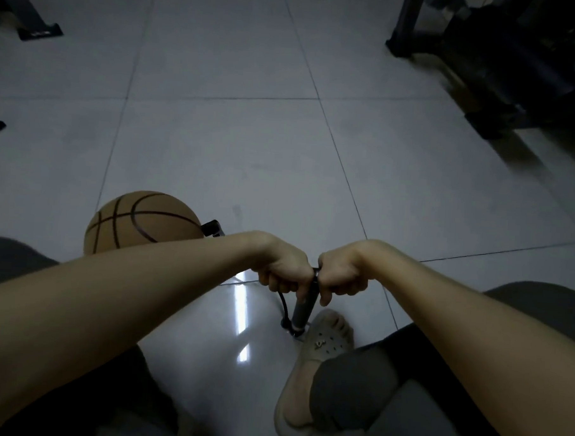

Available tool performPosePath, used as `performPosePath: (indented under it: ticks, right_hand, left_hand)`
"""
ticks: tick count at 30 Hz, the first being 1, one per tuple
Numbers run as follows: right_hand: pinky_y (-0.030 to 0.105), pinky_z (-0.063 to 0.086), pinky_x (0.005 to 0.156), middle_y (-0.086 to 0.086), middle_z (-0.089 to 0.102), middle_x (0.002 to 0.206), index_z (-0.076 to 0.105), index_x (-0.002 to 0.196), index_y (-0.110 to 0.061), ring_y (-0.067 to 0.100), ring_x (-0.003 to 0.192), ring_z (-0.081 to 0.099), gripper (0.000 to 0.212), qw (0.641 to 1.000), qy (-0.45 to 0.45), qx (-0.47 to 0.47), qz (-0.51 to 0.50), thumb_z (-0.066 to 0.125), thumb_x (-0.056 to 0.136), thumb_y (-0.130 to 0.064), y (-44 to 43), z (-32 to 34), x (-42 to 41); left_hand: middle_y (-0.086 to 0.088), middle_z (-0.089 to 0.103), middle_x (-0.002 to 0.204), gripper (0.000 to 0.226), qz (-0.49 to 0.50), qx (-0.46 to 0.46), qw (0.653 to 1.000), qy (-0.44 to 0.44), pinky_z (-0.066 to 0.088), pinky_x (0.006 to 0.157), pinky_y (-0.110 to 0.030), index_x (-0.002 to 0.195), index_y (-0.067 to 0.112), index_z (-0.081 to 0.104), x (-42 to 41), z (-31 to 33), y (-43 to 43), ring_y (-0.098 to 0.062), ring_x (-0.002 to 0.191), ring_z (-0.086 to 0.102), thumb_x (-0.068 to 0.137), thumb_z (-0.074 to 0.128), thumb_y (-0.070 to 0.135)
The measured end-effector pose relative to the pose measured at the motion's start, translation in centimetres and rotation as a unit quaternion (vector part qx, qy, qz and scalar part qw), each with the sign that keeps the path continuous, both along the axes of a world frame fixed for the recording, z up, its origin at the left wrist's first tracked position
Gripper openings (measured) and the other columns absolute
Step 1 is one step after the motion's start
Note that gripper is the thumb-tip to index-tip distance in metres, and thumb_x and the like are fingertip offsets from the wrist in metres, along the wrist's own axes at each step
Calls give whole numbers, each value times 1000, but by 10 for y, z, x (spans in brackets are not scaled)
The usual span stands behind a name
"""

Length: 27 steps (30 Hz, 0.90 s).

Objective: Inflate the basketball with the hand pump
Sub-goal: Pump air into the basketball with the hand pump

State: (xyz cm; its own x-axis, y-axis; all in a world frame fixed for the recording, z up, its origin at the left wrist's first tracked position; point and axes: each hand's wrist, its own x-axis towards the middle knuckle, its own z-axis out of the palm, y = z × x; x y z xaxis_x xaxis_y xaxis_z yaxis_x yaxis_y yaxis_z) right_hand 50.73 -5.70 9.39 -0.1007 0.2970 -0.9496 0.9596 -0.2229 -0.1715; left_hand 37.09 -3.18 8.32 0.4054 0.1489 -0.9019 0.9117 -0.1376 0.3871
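An orange-brown basketball (141,223) with black seams rests on the tiled floor at the left, partly behind my left forearm. A grey floor pump (303,312) stands upright in the middle, its base by my right shoe. My left hand (285,272) and my right hand (339,276) are each shut on one side of the pump's T-handle, knuckles nearly touching. A black hose (285,308) curves down from under my left hand to the pump's base. Where the hose meets the ball is hidden.
A beige clog (316,360) on my right foot sits beside the pump base. Dark exercise equipment (503,62) fills the far right, and a black stand foot (40,32) sits at the far left. A small black object (213,228) lies just behind the ball.
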Motion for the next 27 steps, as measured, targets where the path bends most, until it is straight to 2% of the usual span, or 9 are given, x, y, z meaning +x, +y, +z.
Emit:
performPosePath:
  ticks: [2,5,8,11,13,16,19,24,27]
  right_hand:
    - [28,24,50,-1,36,56,60,88,-12,13,48,28,6,1000,-12,1,2,67,88,-13,-1,9,-6]
    - [26,21,49,-2,32,56,51,74,-18,14,46,24,21,1000,-26,4,13,66,89,-15,6,43,-10]
    - [21,17,45,-2,28,55,45,68,-20,12,44,21,31,999,-12,29,8,66,90,-16,26,110,-5]
    - [20,15,42,-2,25,55,41,63,-22,11,43,18,38,999,4,53,-6,65,92,-17,44,177,1]
    - [20,15,42,-3,24,55,39,62,-22,11,42,17,40,998,9,58,-6,66,92,-18,47,190,2]
    - [21,15,42,-3,24,54,38,62,-22,11,43,17,40,999,0,47,4,65,91,-15,39,156,0]
    - [23,18,45,-2,28,56,45,68,-20,13,46,20,30,999,4,46,-4,65,88,-12,31,103,-3]
    - [25,19,48,-1,31,55,47,69,-19,14,46,22,26,999,7,42,-10,66,85,-11,27,38,-5]
    - [26,21,48,-1,32,56,52,73,-17,13,46,24,19,1000,3,14,5,66,86,-13,19,11,-12]
  left_hand:
    - [3,27,53,33,-16,12,1000,23,13,47,-24,62,21,43,-2,11,0,-13,44,19,87,62,13]
    - [4,23,55,41,-25,18,999,43,12,43,-21,58,23,38,-5,47,8,-12,44,16,90,62,14]
    - [6,21,54,45,-8,5,1000,21,9,43,-21,54,26,39,-8,112,29,-10,43,15,93,60,16]
    - [6,18,54,47,1,15,1000,-11,9,41,-22,57,26,32,-11,178,50,-10,44,12,95,58,18]
    - [6,18,54,49,0,32,999,-20,9,41,-22,57,26,29,-12,188,55,-11,44,12,95,58,17]
    - [6,20,53,47,-11,27,1000,0,8,43,-23,56,26,32,-11,154,47,-11,45,13,92,60,16]
    - [5,22,53,43,-5,29,1000,5,7,47,-25,55,25,40,-9,102,38,-12,47,14,89,63,12]
    - [6,22,50,54,9,14,1000,8,7,51,-28,42,24,41,-10,41,32,-12,46,14,88,62,8]
    - [5,25,49,44,26,7,1000,13,10,47,-23,52,22,43,-14,8,19,-12,44,17,88,63,8]
